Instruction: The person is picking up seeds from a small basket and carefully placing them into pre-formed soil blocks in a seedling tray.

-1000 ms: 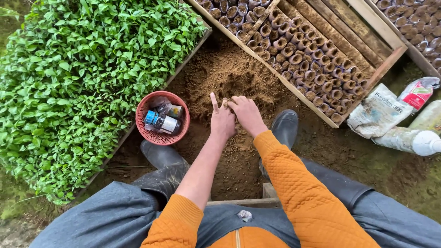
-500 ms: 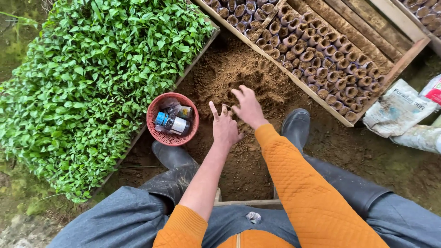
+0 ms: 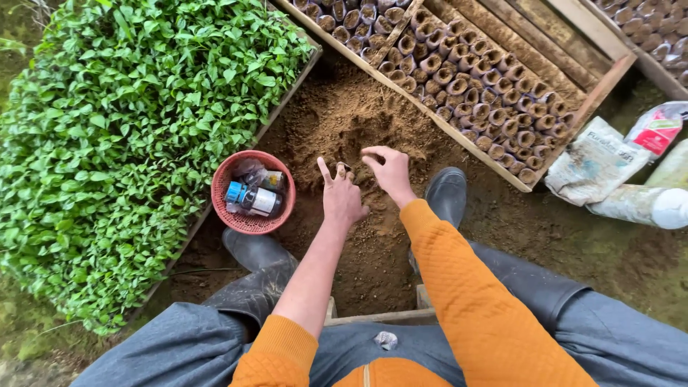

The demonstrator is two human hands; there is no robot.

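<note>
My left hand [image 3: 341, 199] rests palm down on the mound of brown soil [image 3: 344, 115], two fingers spread in a V. A small round dark thing, perhaps a little pot [image 3: 342, 169], sits between those fingertips. My right hand [image 3: 390, 172] hovers just to the right of it, its fingers curled down and bunched towards the same spot. What those fingers pinch is hidden. Both arms wear orange sleeves, the left one pushed up.
A red mesh basket [image 3: 228, 215] with small bottles sits left of my hands. Behind it is a bed of green seedlings [image 3: 122, 129]. A wooden crate [image 3: 459, 140] of several soil-filled tube pots lies beyond the mound. Plastic bags [image 3: 598, 161] lie at right. My rubber boots [image 3: 448, 193] flank the soil.
The view has shifted right and slightly closer. My right hand has curled its fingers down towards the left hand's fingertips, and the left hand has stayed on the soil.
</note>
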